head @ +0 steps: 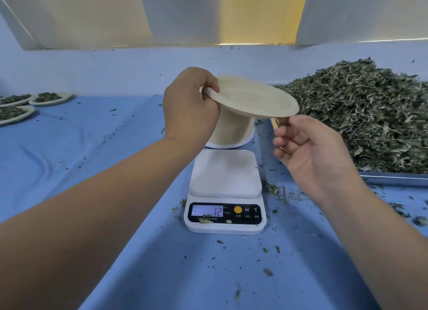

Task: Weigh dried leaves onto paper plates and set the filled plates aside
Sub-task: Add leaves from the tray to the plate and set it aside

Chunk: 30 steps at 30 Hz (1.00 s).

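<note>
One empty paper plate [254, 99] held tilted above the scale [224, 170].
The left hand [187, 106] pinches its left rim; the right hand [308, 147] sits at the right rim, fingers loosely curled and gripping nothing, contact unclear. The scale platform below is bare; its display reads 12 behind a dash. One plate stack [234, 131] is partly hidden. Three filled plates [49, 98] are cut off far left. One leaf heap [370, 115] overruns its tray [393, 178] at the right.
</note>
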Each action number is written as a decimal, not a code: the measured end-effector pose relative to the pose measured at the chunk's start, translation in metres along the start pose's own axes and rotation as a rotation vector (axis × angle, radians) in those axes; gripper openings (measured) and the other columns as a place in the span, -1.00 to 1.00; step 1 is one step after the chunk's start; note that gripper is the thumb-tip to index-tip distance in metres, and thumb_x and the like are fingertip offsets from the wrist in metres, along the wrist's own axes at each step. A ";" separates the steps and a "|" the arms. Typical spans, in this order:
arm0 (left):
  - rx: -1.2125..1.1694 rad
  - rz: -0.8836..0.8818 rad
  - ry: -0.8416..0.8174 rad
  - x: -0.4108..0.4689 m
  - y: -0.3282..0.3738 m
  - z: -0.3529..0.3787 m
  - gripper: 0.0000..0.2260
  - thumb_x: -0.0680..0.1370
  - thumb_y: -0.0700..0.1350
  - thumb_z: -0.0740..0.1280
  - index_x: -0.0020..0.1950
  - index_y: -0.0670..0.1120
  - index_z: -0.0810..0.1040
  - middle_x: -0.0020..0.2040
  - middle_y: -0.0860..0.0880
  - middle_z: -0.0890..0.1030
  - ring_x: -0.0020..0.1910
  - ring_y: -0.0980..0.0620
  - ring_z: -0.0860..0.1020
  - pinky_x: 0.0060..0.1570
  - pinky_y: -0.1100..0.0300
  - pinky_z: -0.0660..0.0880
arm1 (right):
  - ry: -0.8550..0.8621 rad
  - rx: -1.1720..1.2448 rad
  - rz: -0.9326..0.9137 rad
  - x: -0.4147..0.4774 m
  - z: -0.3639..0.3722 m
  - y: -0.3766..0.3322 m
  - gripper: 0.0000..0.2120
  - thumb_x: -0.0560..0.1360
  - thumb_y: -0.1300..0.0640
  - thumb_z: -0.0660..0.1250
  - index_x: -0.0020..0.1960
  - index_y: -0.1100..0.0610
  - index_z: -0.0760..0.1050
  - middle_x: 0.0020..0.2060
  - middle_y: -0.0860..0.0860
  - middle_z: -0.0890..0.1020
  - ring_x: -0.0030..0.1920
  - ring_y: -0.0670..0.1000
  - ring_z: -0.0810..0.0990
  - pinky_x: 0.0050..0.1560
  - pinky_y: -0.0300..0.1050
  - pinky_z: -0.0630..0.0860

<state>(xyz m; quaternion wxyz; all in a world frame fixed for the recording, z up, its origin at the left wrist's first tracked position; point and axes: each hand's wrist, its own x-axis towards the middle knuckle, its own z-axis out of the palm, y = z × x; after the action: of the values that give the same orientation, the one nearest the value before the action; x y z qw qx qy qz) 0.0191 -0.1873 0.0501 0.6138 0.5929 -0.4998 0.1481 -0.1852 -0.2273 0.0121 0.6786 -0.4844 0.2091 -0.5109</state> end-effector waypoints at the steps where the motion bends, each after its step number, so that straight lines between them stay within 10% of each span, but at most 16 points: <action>1: 0.009 0.018 -0.009 -0.002 0.000 0.000 -0.75 0.41 -0.35 0.22 -0.16 -0.07 0.62 -0.09 0.08 0.66 -0.01 0.12 0.59 -0.03 0.06 0.55 | -0.014 0.111 0.073 0.000 0.000 -0.003 -0.81 0.54 0.17 0.33 -0.21 0.05 0.64 -0.29 0.02 0.66 -0.30 -0.02 0.61 -0.30 -0.18 0.52; 9: 0.088 0.186 -0.139 -0.023 0.006 -0.003 -0.71 0.36 -0.38 0.17 -0.16 -0.14 0.65 -0.13 0.01 0.68 -0.01 -0.07 0.59 0.00 0.09 0.51 | -0.020 0.332 0.237 0.001 -0.011 -0.014 -0.89 0.40 0.14 0.38 -0.28 0.05 0.49 -0.37 -0.12 0.46 -0.41 -0.14 0.36 -0.45 -0.26 0.13; 23: 0.178 0.230 -0.112 -0.070 0.011 -0.023 -0.77 0.22 -0.40 0.11 -0.34 -0.20 0.53 -0.38 -0.09 0.55 -0.29 -0.02 0.37 -0.25 -0.04 0.43 | -0.088 0.174 0.258 -0.005 -0.008 -0.016 -0.84 0.47 0.17 0.28 -0.27 0.04 0.39 -0.44 -0.10 0.41 -0.45 -0.13 0.29 -0.55 -0.28 0.10; 30: 0.142 0.176 -0.083 -0.093 -0.002 -0.031 -0.72 0.22 -0.43 0.14 -0.30 -0.15 0.56 -0.24 0.28 0.50 -0.21 0.05 0.47 -0.19 -0.01 0.47 | -0.062 0.080 0.333 -0.010 0.004 -0.005 -0.76 0.50 0.21 0.18 -0.31 0.02 0.25 -0.47 -0.08 0.28 -0.49 -0.11 0.22 -0.58 -0.27 0.06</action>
<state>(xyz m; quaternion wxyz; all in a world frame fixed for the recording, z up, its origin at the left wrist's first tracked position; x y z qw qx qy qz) -0.0080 -0.1221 -0.0177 0.5338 0.5943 -0.5631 0.2117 -0.1885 -0.2171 0.0163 0.7788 -0.4310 0.2452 -0.3842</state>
